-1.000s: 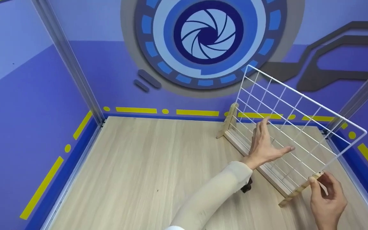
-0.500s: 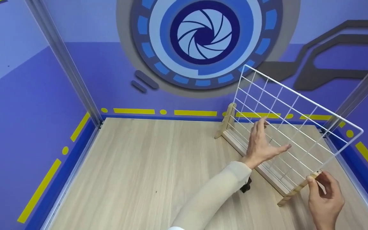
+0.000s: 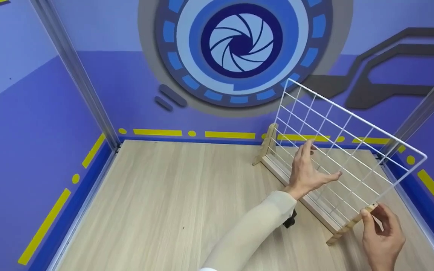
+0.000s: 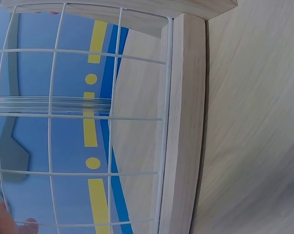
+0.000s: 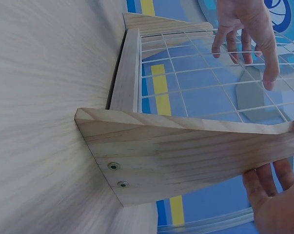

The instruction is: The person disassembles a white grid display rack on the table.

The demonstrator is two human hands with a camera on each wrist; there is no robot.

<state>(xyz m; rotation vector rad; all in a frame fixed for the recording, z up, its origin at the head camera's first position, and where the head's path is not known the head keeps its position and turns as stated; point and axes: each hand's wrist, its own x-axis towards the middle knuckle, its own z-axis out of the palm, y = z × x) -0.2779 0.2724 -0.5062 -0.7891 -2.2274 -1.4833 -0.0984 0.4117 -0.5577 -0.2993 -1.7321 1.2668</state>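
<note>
A white wire grid panel [image 3: 347, 130] stands slightly tilted in a wooden stand with a long base bar [image 3: 320, 214]. At its near end, my right hand [image 3: 384, 235] pinches the upper part of the wooden side piece [image 5: 186, 151], thumb on one edge and fingers on the other. In front of the grid, my left hand [image 3: 304, 171] has its fingers extended and thumb spread, holding nothing; whether it touches the wires cannot be told. The far wooden side piece [image 3: 268, 145] rests near the back wall. Only fingertips [image 4: 29, 226] of the left hand show in the left wrist view.
The stand sits on the right half of a light wood-grain tabletop [image 3: 156, 203]. Blue printed walls [image 3: 104, 90] rise at the back and both sides, with metal posts [image 3: 74, 71] at the corners. Two bolts show low on the near side piece.
The head view has shifted slightly. Both hands keep their places on and beside the stand, and the grid has not visibly moved.
</note>
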